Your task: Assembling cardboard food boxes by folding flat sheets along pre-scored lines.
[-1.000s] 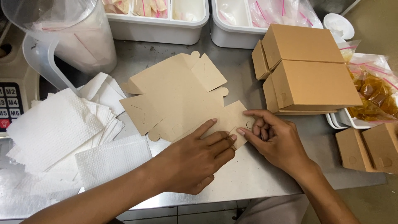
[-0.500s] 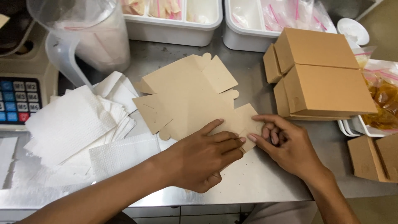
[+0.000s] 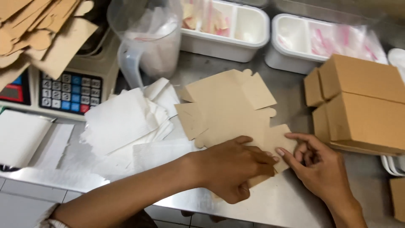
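Centrally, both hands press a flat brown cardboard box blank [image 3: 228,109]: left hand [image 3: 230,169] spread flat, right hand [image 3: 316,166] pinching its lower-right flap. Folded brown boxes [image 3: 358,103] stack at right, white paper sheets [image 3: 122,122] lie left, a keypad scale [image 3: 69,90] sits upper left.

A flat, unfolded brown cardboard box blank [image 3: 230,109] lies at frame centre, its tabbed flaps spread, its lower edge covered.

Cardboard blank [image 3: 230,107]: plain kraft brown. Boxes [image 3: 363,103]: same brown. Paper sheets [image 3: 120,120]: white. Tubs [image 3: 253,31]: white. Scale keypad [image 3: 69,92]: blue, white, one red key. Tabletop [image 3: 291,90]: grey steel. Jug [image 3: 147,40]: clear.
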